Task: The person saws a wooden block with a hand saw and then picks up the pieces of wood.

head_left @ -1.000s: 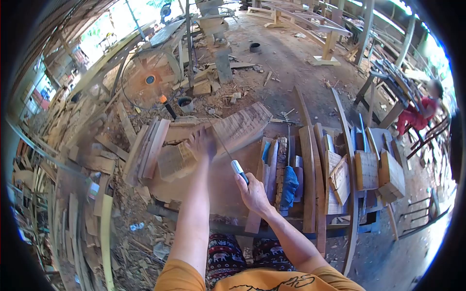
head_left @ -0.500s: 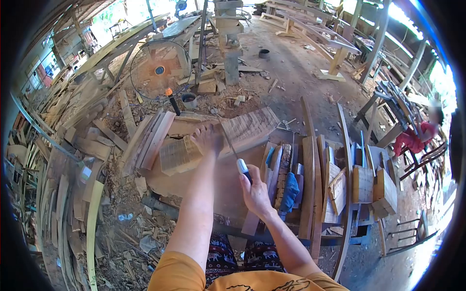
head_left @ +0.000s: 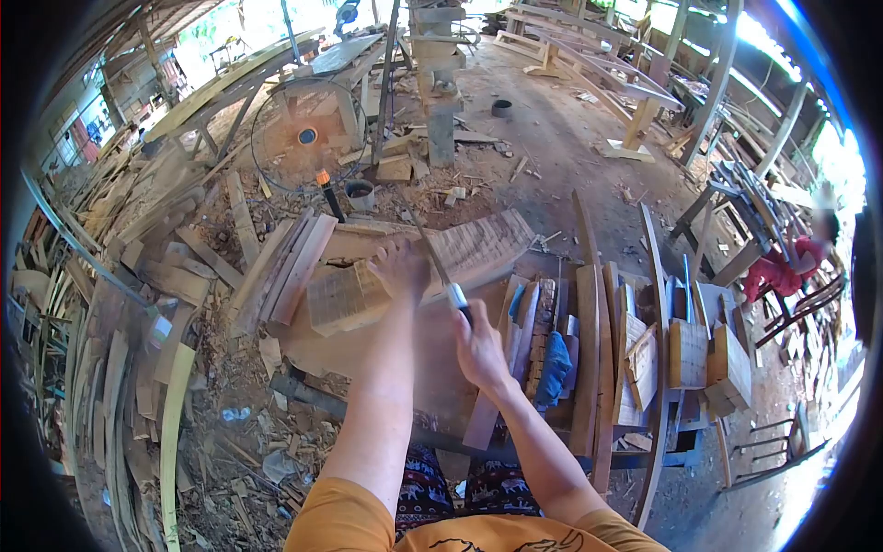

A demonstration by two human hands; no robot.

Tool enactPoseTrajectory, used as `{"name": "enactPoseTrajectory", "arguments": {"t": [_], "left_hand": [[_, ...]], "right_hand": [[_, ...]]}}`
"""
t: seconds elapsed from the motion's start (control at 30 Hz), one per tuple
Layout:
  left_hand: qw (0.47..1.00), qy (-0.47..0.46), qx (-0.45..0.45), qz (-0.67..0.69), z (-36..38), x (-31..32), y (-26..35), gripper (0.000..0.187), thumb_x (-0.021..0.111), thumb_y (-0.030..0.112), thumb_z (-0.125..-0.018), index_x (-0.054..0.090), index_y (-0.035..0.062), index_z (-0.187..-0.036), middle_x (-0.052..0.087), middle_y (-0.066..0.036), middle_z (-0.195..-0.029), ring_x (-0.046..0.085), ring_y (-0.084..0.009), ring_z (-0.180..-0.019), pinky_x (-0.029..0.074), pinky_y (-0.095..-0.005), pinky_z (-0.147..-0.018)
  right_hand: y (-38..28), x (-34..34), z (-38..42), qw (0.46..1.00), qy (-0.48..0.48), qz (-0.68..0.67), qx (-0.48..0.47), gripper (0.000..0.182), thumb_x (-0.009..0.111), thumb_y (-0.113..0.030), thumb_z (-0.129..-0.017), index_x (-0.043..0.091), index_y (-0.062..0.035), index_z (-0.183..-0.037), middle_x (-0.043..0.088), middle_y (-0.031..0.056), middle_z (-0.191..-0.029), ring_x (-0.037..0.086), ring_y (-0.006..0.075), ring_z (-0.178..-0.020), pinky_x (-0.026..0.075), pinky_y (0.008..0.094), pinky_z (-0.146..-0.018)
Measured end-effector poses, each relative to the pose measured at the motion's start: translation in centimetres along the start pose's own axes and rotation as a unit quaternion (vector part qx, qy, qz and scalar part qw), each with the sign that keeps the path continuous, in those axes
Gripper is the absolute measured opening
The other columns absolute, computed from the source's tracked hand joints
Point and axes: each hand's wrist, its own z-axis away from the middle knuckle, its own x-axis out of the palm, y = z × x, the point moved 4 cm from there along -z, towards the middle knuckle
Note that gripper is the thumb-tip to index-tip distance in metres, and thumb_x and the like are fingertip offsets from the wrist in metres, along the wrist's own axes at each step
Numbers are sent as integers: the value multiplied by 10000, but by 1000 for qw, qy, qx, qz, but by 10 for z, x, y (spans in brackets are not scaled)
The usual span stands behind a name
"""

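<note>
Since the earlier frame, lifted slightly higher: long blade (head_left: 425, 241), tip now toward 11 o'clock. On the workbench (head_left: 432, 368), slatted wood block (head_left: 345, 296), pinned at 12 o'clock of the arms. Left hand (head_left: 402, 269) pressed on the block's near end, fingers spread. Right hand (head_left: 480, 348) wrapped tight round the blade handle. Seemingly mid-work: block uncut yet, chopping left.
</note>
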Motion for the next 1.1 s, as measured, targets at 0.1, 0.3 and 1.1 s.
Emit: {"name": "enactPoseTrajectory", "arguments": {"t": [0.1, 0.3, 1.1], "left_hand": [[1000, 5, 0, 14, 1, -10, 4, 290, 465, 240, -876, 618, 147, -1104, 601, -96, -1196, 465, -302, -1213, 245, -577, -1038], [998, -47, -3, 39, 1, -13, 4, 362, 360, 309, -972, 591, 143, -1196, 560, -126, -1270, 405, -330, -1276, 124, -601, -1111], [998, 57, -4, 41, 0, 0, -1, 345, 488, 252, -836, 612, 130, -1134, 603, -95, -1149, 464, -298, -1179, 241, -582, -1052]], "right_hand": [[-3, -24, 64, 1000, -5, -10, -4, 263, 468, -283, -1020, 398, -85, -1178, 597, 293, -736, 598, 524, -746, 443, 553, -627], [-1, -4, 4, 999, 32, 22, -16, 239, 464, -264, -1015, 428, -59, -1132, 593, 306, -773, 579, 537, -786, 447, 548, -648], [8, -18, 70, 998, 2, -4, 58, 251, 452, -269, -1012, 444, -88, -1187, 599, 217, -727, 644, 444, -705, 480, 481, -622]]}}
